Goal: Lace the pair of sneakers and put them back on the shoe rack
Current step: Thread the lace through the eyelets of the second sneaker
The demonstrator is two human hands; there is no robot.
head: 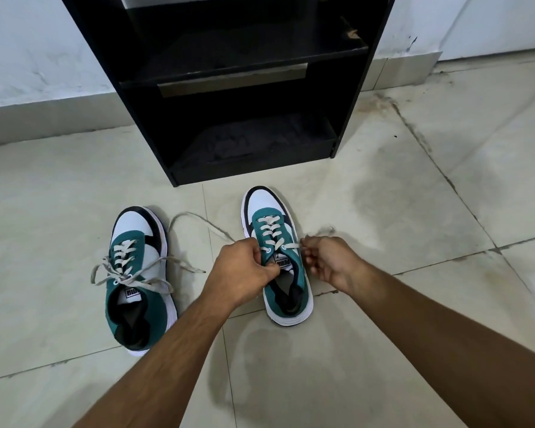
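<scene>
Two teal, white and black sneakers stand on the tiled floor, toes toward the rack. The left sneaker (136, 279) has its grey lace through the eyelets, ends lying loose across it. The right sneaker (277, 257) sits between my hands. My left hand (244, 267) grips its tongue and left collar, and one lace end (195, 219) loops out from this hand over the floor. My right hand (325, 261) pinches the other lace end (320, 231) at the shoe's right top eyelet.
A black shoe rack (229, 81) with open shelves stands against the white wall just beyond the sneakers; its bottom shelf (254, 143) holds nothing. Pale floor tiles (383, 180) with dark grout lines spread to both sides.
</scene>
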